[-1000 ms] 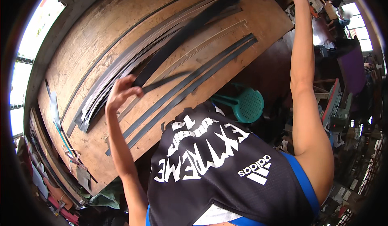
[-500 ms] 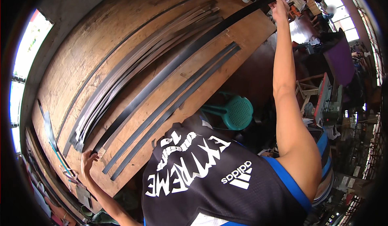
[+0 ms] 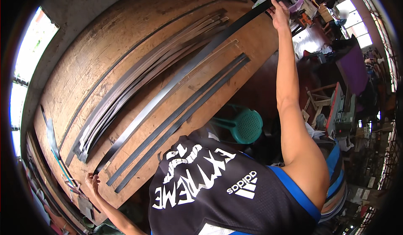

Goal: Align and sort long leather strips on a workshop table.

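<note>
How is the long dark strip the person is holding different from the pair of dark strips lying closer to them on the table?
The held strip is gripped at both ends by the left hand and right hand; the pair of strips lies untouched on the wooden table. The held strip is one piece and reaches past the table's far end; the pair are two side by side, and shorter. All are dark, flat, narrow and run the same way.
</note>
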A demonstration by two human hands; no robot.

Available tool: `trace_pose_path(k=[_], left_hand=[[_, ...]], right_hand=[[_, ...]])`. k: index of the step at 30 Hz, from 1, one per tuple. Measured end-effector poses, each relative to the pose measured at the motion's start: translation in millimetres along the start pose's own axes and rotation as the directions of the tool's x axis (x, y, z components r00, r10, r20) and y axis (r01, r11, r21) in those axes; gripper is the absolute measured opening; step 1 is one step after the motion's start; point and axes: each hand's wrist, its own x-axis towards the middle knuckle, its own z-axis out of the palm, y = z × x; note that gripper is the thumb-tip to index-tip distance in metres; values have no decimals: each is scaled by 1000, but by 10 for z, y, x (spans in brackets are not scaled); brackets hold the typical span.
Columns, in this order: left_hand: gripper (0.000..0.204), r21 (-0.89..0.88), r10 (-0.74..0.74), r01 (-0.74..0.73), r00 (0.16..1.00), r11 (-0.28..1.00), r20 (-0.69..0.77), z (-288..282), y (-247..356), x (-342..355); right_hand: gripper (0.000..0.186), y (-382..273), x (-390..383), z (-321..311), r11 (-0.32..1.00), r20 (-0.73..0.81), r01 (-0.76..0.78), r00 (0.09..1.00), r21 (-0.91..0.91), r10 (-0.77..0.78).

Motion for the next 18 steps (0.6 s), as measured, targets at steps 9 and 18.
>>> trace_pose_path(k=[9, 18], left_hand=[[21, 81, 109, -98, 983, 992, -150, -141, -658, -63], [38, -114, -21, -4, 977, 993, -214, 16, -412, -241]], right_hand=[[33, 234, -125, 97, 998, 13, 47, 999, -44, -46], [22, 519, -5, -261, 953, -85, 14, 996, -301, -42]])
